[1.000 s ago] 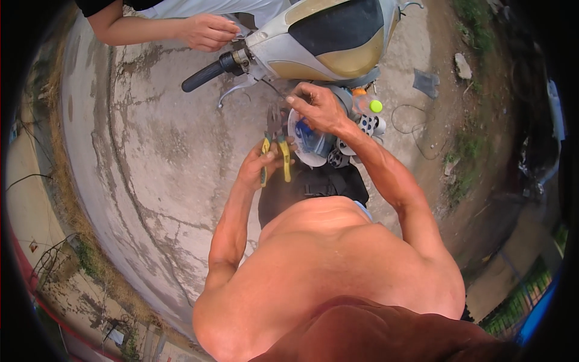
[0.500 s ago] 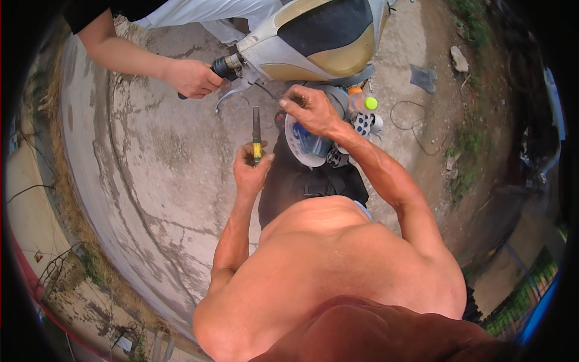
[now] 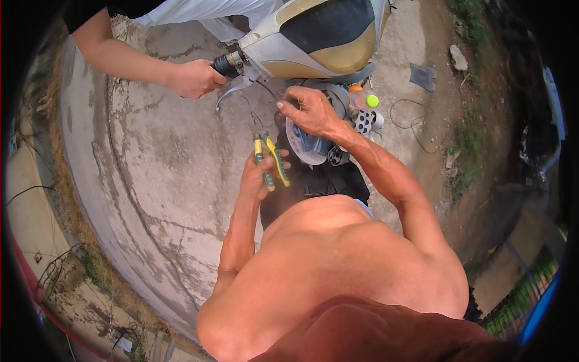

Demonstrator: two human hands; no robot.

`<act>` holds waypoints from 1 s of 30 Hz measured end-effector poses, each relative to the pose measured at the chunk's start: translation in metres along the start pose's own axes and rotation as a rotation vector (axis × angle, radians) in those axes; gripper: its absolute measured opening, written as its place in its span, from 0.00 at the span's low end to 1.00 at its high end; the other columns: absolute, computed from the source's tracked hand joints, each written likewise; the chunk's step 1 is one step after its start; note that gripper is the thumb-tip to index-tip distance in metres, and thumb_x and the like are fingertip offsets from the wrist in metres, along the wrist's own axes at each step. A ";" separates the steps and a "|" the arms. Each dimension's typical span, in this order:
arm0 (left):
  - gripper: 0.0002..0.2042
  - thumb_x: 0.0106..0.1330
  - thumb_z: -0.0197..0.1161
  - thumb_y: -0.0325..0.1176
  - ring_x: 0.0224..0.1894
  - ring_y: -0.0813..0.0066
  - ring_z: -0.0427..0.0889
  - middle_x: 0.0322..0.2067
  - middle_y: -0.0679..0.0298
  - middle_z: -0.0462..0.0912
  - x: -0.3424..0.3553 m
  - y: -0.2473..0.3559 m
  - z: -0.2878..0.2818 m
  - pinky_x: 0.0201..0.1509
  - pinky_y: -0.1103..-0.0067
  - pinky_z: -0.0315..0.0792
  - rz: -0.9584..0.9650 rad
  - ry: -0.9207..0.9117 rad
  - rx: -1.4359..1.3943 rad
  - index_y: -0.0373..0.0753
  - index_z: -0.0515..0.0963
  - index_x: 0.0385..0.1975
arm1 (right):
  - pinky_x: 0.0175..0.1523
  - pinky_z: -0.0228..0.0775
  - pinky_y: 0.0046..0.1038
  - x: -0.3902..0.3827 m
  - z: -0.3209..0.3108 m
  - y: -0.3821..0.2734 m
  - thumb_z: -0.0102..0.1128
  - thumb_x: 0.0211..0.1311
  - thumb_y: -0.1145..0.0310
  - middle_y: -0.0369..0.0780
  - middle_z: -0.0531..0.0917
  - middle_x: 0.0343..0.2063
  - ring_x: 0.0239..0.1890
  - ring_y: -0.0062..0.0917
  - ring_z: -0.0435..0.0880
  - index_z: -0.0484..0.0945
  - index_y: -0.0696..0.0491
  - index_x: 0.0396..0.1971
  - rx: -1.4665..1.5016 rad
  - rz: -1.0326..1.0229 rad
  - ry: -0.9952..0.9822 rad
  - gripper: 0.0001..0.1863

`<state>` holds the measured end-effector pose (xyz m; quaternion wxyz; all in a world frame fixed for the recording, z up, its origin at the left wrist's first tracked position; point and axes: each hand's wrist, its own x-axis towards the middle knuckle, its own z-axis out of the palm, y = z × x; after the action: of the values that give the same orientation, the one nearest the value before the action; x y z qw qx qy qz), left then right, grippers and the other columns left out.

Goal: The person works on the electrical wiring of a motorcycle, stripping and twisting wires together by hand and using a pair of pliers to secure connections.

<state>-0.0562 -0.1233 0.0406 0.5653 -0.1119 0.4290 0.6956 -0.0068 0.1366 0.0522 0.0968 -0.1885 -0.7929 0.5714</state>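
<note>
Yellow-and-green pliers [image 3: 279, 166] are in my left hand [image 3: 256, 175], their handles spread and jaws pointing up. My right hand [image 3: 306, 110] has thumb and fingers pinched around the end of a thin dark cable [image 3: 268, 88], which runs from below the scooter's handlebar. The brake lever [image 3: 230, 93] hangs up and left of that hand. Under my right hand sits a white tub [image 3: 304, 154] with blue items inside. The scooter's white, black and gold front panel [image 3: 319, 42] is above.
Another person's hand [image 3: 194, 80] grips the handlebar [image 3: 224, 66] from the upper left. A bottle with a yellow-green cap [image 3: 363, 101] and perforated parts [image 3: 363, 122] stand beside the tub. A dark flat scrap [image 3: 422, 77], a wire loop and a stone [image 3: 458, 58] lie rightward on the ground.
The other person's hand moved down onto the handlebar grip. The pliers in my left hand turned edge-on, then back with spread handles. My right hand shifted slightly left.
</note>
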 end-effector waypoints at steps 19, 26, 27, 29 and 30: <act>0.19 0.63 0.69 0.28 0.56 0.68 0.77 0.56 0.56 0.78 0.025 -0.019 0.017 0.61 0.72 0.72 0.546 0.184 0.767 0.34 0.76 0.54 | 0.36 0.72 0.44 -0.001 0.008 -0.013 0.68 0.63 0.60 0.47 0.79 0.26 0.31 0.48 0.81 0.77 0.58 0.26 -0.209 -0.092 0.121 0.16; 0.12 0.62 0.72 0.29 0.54 0.53 0.79 0.55 0.48 0.78 0.031 -0.014 0.023 0.60 0.65 0.72 0.640 0.261 0.984 0.33 0.80 0.42 | 0.36 0.72 0.44 -0.001 0.006 -0.007 0.68 0.63 0.60 0.47 0.79 0.27 0.31 0.49 0.80 0.78 0.58 0.28 -0.205 -0.140 0.075 0.16; 0.12 0.62 0.72 0.29 0.54 0.53 0.79 0.55 0.48 0.78 0.031 -0.012 0.024 0.60 0.65 0.72 0.639 0.262 0.983 0.33 0.80 0.42 | 0.37 0.72 0.43 -0.001 0.006 -0.006 0.67 0.64 0.61 0.47 0.79 0.27 0.31 0.48 0.81 0.78 0.58 0.28 -0.197 -0.141 0.064 0.15; 0.11 0.61 0.72 0.28 0.51 0.51 0.79 0.51 0.49 0.79 0.031 -0.006 0.026 0.57 0.63 0.73 0.688 0.233 1.070 0.33 0.79 0.41 | 0.37 0.72 0.43 -0.003 0.005 -0.003 0.67 0.64 0.61 0.47 0.80 0.28 0.31 0.48 0.81 0.78 0.58 0.29 -0.190 -0.141 0.051 0.15; 0.11 0.61 0.72 0.28 0.51 0.51 0.79 0.51 0.49 0.79 0.031 -0.004 0.026 0.57 0.63 0.73 0.688 0.234 1.069 0.33 0.79 0.41 | 0.37 0.73 0.42 -0.003 0.005 -0.003 0.66 0.65 0.62 0.47 0.81 0.28 0.32 0.46 0.82 0.78 0.58 0.30 -0.171 -0.136 0.035 0.14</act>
<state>-0.0546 -0.0828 0.0349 0.2371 0.2539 0.7865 0.5106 -0.0067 0.1305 0.0534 0.1329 -0.1517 -0.8480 0.4902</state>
